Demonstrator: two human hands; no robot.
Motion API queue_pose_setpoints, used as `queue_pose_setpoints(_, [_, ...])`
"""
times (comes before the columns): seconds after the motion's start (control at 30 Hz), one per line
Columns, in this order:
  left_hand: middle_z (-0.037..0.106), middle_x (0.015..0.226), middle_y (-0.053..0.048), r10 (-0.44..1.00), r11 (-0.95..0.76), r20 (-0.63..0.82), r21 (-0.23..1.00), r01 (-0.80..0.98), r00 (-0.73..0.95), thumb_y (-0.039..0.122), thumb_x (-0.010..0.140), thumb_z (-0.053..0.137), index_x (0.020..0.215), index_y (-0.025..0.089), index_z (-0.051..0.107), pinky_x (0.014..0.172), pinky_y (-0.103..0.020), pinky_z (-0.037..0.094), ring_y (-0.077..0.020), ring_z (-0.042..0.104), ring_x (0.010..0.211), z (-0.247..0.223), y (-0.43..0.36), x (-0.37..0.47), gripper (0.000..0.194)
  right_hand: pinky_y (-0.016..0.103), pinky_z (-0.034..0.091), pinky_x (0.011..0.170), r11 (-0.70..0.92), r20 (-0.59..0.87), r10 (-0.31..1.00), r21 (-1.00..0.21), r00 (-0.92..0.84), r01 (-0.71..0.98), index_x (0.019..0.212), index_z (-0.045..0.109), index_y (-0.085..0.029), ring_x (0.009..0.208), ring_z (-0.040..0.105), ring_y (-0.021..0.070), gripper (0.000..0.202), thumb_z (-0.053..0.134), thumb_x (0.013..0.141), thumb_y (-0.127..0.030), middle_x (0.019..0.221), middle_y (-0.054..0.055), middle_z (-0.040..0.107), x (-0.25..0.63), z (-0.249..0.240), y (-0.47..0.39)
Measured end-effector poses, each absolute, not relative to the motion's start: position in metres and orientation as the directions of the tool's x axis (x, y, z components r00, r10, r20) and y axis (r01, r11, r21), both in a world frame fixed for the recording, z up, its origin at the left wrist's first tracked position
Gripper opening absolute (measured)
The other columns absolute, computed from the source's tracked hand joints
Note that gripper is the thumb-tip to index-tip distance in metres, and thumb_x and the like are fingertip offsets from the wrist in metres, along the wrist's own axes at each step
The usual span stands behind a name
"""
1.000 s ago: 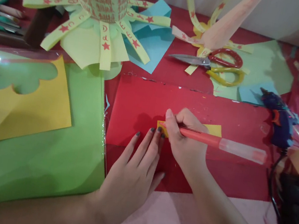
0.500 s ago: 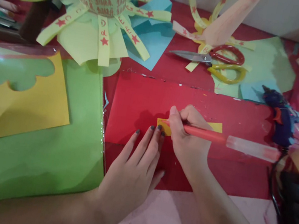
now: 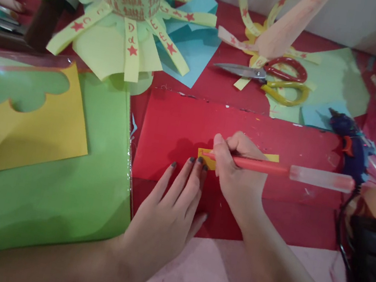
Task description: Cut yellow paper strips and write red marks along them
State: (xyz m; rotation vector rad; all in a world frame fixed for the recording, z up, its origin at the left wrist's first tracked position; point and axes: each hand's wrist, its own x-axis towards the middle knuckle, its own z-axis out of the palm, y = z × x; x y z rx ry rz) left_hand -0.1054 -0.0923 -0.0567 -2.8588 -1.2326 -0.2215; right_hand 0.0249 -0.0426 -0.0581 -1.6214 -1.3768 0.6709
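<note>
In my right hand (image 3: 238,173) is a red felt-tip pen (image 3: 263,166), pinched near its tip, with a clear cap on its back end. The tip touches the left end of a narrow yellow paper strip (image 3: 209,163), where a small mark shows. My left hand (image 3: 170,205) lies flat with fingers stretched out, its fingertips at the strip's lower left edge. Under the strip is a red sheet (image 3: 172,124). My right hand hides the strip's middle; its right end shows beyond the knuckles.
Scissors (image 3: 285,78) lie behind the red sheet. A paper craft with lettered, starred strips (image 3: 131,49) stands at the back left. Green sheets (image 3: 97,183) and a yellow cut-out sheet (image 3: 48,137) are on the left. A dark blue glue gun (image 3: 353,154) lies at the right.
The pen's back end has swung slightly upward, and its tip has shifted a little at the strip's left end. My left hand stays in place.
</note>
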Motion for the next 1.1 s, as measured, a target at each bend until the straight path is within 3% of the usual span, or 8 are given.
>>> queue_pose_setpoints(0.2, [0.054,0.129,-0.017,0.721,-0.689,0.141,0.039,0.724,0.678,0.031,0.091,0.034,0.119,0.001,0.054,0.098,-0.041,0.038,-0.0278,0.048,0.12,-0.0566,-0.0913,-0.1055,0.046,0.019,0.025,0.04,0.039,0.189,0.953,-0.851,0.237,0.524,0.053,0.024,-0.019,0.045,0.021,0.0043,0.039,0.05,0.082,-0.023,0.049,-0.007,0.023,0.0242,-0.0582,-0.0423])
queue_pose_setpoints(0.43, [0.054,0.129,-0.016,0.721,-0.689,0.154,0.05,0.724,0.676,0.031,0.09,0.036,0.118,0.001,0.055,0.098,-0.041,0.037,-0.0276,0.047,0.121,-0.0574,-0.0922,-0.1057,0.045,0.018,0.027,0.04,0.043,0.177,0.962,-0.853,0.21,0.52,0.051,0.027,-0.019,0.044,0.026,0.0037,0.039,0.051,0.081,-0.025,0.047,-0.007,0.027,0.0254,-0.0583,-0.0427])
queue_pose_setpoints(0.67, [0.051,0.132,-0.016,0.724,-0.686,0.135,0.034,0.727,0.677,0.033,0.091,0.036,0.125,-0.001,0.048,0.1,-0.04,0.036,-0.0266,0.047,0.122,-0.056,-0.0914,-0.1056,0.049,0.02,0.031,0.043,-0.03,0.155,0.935,-0.86,0.318,0.509,0.049,0.031,-0.019,0.042,0.03,0.0042,0.038,0.05,0.082,-0.024,0.044,-0.008,0.029,0.0289,-0.0563,-0.0421])
queue_pose_setpoints(1.1, [0.051,0.131,-0.017,0.719,-0.691,0.134,0.041,0.721,0.682,0.033,0.091,0.036,0.124,-0.001,0.049,0.1,-0.04,0.036,-0.027,0.046,0.122,-0.0573,-0.0911,-0.106,0.049,0.02,0.028,0.04,-0.021,0.146,0.948,-0.857,0.282,0.515,0.05,0.032,-0.019,0.04,0.03,0.0039,0.038,0.051,0.082,-0.026,0.042,-0.008,0.03,0.0292,-0.0575,-0.0431])
